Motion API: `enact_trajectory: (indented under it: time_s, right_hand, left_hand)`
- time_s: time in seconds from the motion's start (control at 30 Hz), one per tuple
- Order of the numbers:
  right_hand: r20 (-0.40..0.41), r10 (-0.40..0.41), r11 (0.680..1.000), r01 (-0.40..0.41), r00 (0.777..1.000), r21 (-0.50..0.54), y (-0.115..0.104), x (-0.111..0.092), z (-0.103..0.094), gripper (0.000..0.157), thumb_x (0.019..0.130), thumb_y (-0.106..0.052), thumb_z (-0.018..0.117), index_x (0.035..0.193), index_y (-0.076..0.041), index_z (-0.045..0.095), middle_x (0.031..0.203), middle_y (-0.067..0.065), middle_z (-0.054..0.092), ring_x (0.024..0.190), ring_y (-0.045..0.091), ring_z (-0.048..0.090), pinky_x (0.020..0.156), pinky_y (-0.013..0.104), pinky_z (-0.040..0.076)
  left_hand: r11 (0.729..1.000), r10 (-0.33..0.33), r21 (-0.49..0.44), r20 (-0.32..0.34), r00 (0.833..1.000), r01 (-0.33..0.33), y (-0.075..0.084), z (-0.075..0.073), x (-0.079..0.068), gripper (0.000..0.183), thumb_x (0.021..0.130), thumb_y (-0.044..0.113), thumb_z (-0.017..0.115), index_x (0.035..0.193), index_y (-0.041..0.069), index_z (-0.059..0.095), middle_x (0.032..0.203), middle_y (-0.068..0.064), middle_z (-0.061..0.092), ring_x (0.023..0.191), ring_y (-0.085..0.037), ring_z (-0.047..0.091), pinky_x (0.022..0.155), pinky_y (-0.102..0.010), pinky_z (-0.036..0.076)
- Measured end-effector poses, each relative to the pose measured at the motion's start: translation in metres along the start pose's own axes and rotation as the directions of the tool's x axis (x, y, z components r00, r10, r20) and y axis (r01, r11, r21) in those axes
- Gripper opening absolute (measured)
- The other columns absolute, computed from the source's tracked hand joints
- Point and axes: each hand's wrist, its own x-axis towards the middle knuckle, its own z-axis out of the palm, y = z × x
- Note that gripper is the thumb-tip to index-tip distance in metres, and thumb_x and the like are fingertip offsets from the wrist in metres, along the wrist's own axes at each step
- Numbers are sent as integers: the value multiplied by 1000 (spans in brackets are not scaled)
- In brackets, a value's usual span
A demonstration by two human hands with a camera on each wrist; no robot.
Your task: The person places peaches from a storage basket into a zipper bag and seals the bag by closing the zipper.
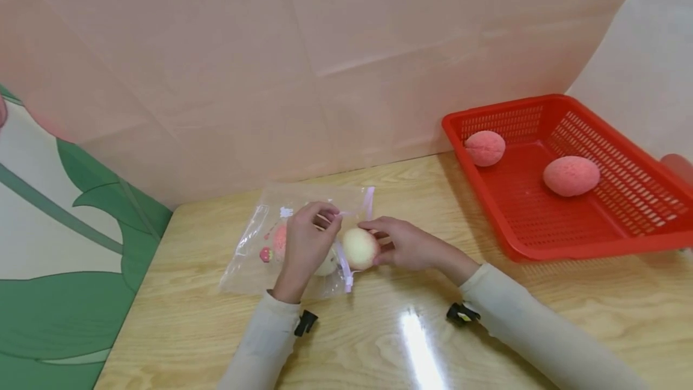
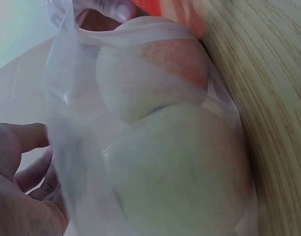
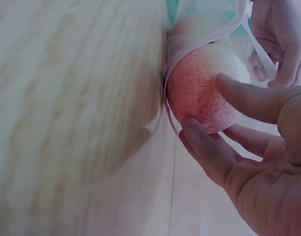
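A clear zip bag (image 1: 246, 263) with a pale purple zip strip (image 1: 344, 263) lies on the wooden table. At its mouth is a cream and red peach (image 3: 202, 88), partly inside the opening. My right hand (image 1: 408, 244) grips this peach with thumb and fingers from the right. Over the bag, my left hand (image 1: 310, 245) pinches the upper lip of the mouth and holds it raised. Deeper in the bag sits another pale peach (image 2: 180, 172), touching the first in the left wrist view. A pink fruit (image 1: 279, 241) shows through the plastic, partly hidden by my left hand.
To the right stands a red plastic basket (image 1: 498, 221) with slotted sides. Inside it are a pink fruit (image 1: 485, 148) near the left wall and another pink fruit (image 1: 571, 176) farther right. A pinkish sheet (image 1: 271, 77) hangs behind the table.
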Motion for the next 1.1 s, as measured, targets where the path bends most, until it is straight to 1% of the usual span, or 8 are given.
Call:
enact_trajectory:
  time_s: [0.17, 0.27, 0.43, 0.87, 1.0, 1.1]
  right_hand:
    - [0, -6, 1000, 6, 1000, 2, 0, 1, 0, 67, 83, 6, 73, 144, 4, 45, 143, 27, 47, 128, 42, 55, 95, 39, 57]
    - [-5, -15, 1000, 15, 1000, -1, -1, 2, 2, 66, 83, 7, 73, 143, 5, 45, 142, 27, 48, 127, 42, 56, 94, 36, 57]
    - [-9, -17, 1000, 18, 1000, 11, -3, 5, 5, 66, 82, 7, 74, 142, 5, 46, 142, 27, 50, 126, 41, 57, 93, 34, 58]
    - [1, -15, 1000, 15, 1000, -6, -9, 15, 13, 67, 82, 0, 77, 142, 2, 48, 141, 24, 51, 124, 38, 59, 91, 32, 58]
    - [-9, -7, 1000, 6, 1000, -27, -10, 17, 15, 67, 82, -3, 79, 142, 0, 49, 140, 21, 53, 123, 35, 60, 90, 31, 58]
    - [-21, 17, 999, -17, 1000, -45, -10, 18, 15, 66, 82, -5, 79, 142, -2, 51, 140, 17, 56, 122, 32, 61, 90, 31, 58]
  left_hand:
    - [1000, -1, -3, 0, 1000, 1, 0, 0, 0, 6, 85, 6, 75, 89, 5, 71, 81, -9, 71, 67, -19, 68, 63, -24, 58]
    - [1000, 3, -3, -7, 1000, -3, 0, 0, -1, 6, 84, 6, 75, 88, 5, 71, 80, -9, 71, 67, -19, 68, 62, -24, 58]
    - [1000, 15, -8, -16, 1000, -15, 0, -1, 0, 6, 84, 6, 75, 87, 5, 71, 80, -9, 71, 66, -19, 68, 62, -24, 58]
    - [1000, 14, -9, -7, 1000, -14, 0, -1, 0, 5, 84, 6, 75, 87, 6, 71, 79, -8, 70, 65, -19, 68, 63, -26, 58]
    - [1000, 23, -6, -7, 1000, -23, 1, -1, 0, 5, 84, 6, 75, 87, 5, 71, 79, -8, 71, 65, -19, 68, 63, -27, 59]
    - [1000, 31, -5, -13, 999, -31, 0, -2, 0, 5, 84, 5, 75, 87, 5, 71, 79, -8, 71, 65, -19, 68, 63, -26, 59]
